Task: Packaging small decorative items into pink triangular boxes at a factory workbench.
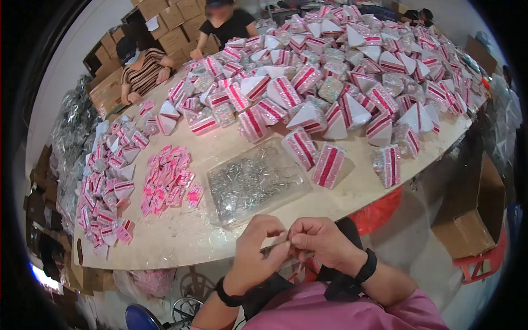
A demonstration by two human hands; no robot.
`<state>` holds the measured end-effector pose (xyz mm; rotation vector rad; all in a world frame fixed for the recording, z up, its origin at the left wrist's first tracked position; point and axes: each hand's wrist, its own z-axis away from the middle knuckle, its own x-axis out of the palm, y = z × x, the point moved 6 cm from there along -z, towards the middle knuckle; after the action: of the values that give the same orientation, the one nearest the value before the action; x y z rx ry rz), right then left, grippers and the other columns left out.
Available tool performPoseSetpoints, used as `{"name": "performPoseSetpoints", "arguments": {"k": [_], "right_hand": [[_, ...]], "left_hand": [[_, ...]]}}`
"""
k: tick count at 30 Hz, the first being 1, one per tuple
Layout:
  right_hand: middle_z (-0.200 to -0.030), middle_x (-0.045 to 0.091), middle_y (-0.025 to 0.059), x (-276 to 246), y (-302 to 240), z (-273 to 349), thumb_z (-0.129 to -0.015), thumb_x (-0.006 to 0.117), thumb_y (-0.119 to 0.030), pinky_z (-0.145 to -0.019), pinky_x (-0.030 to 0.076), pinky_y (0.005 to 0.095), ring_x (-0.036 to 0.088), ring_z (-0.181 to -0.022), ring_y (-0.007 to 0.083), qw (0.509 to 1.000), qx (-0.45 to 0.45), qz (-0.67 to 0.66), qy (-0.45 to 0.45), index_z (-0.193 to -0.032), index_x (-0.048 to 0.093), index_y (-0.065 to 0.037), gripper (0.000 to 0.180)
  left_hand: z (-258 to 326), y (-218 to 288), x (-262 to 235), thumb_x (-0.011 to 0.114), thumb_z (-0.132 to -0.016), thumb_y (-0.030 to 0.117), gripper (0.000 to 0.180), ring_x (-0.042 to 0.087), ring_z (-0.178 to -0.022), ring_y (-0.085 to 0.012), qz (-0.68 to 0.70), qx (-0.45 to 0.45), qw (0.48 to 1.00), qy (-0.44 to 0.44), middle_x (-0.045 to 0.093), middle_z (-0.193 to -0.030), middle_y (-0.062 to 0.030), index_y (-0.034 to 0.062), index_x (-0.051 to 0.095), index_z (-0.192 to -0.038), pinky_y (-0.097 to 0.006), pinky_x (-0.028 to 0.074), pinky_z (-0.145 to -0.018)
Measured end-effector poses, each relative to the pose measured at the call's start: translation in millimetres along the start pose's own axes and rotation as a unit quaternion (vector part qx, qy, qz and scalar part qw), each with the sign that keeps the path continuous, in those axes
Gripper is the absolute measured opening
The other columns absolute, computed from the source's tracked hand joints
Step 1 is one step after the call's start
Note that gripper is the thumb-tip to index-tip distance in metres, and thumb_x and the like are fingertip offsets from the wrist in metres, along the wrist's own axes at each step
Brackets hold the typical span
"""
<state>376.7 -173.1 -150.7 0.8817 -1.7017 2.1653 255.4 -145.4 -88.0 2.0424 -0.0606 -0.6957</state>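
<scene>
While both hands hover just off the tabletop (181, 236) edge, my left hand (257, 247) and right hand (322, 242) pinch one small silver clip (275, 246) between their fingertips. Each grip's closed tight on it, with the clear bag of clips (254, 180) just beyond.

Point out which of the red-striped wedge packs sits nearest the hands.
The red-striped wedge pack standing just right of the clear tray of silver pins is nearest the right hand. It stands apart from the big heap, beside a twin further left.
</scene>
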Motion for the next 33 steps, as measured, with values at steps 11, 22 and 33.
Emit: {"name": "performPoseSetpoints", "arguments": {"k": [11, 22, 33], "right_hand": [[-0.069, 0.059, 0.0041, -33, 11, 28, -0.086, 0.061, -0.011, -0.045, 0.04, 0.0177, 0.051, -0.052, 0.006, 0.996, 0.081, -0.029, -0.005, -0.078, 0.057, -0.002, 0.012], [-0.076, 0.055, 0.004, -43, -34, 71, -0.083, 0.062, -0.008, -0.06, 0.045, 0.0251, 0.054, -0.068, 0.0101, 0.965, -0.085, 0.209, 0.133, -0.096, 0.052, -0.002, 0.018], [-0.087, 0.061, 0.0124, -59, -57, 123, -0.081, 0.059, -0.012, -0.063, 0.048, 0.0359, 0.06, -0.078, 0.0289, 0.701, -0.225, 0.645, 0.206, -0.092, 0.057, -0.005, 0.014]], "left_hand": [[-5, 15, 33, 0.069, -0.073, 0.017, 0.02, 0.056, -0.071, -0.028, -0.136, 0.132, 0.96, -0.208, 0.059, -0.078, -0.0075, 0.0052, 0.06, -0.087, -0.036, 0.046, -0.062], [-6, -10, 99, 0.054, -0.087, 0.01, 0.016, 0.044, -0.056, -0.0063, 0.261, -0.254, 0.91, -0.197, 0.052, -0.063, 0.0025, 0.0038, 0.055, -0.071, -0.022, 0.035, -0.051], [-16, -5, 150, 0.054, -0.09, 0.016, 0.018, 0.048, -0.059, -0.0061, 0.282, -0.252, 0.876, -0.3, 0.053, -0.066, 0.0014, 0.0033, 0.056, -0.076, -0.022, 0.039, -0.053]]}}
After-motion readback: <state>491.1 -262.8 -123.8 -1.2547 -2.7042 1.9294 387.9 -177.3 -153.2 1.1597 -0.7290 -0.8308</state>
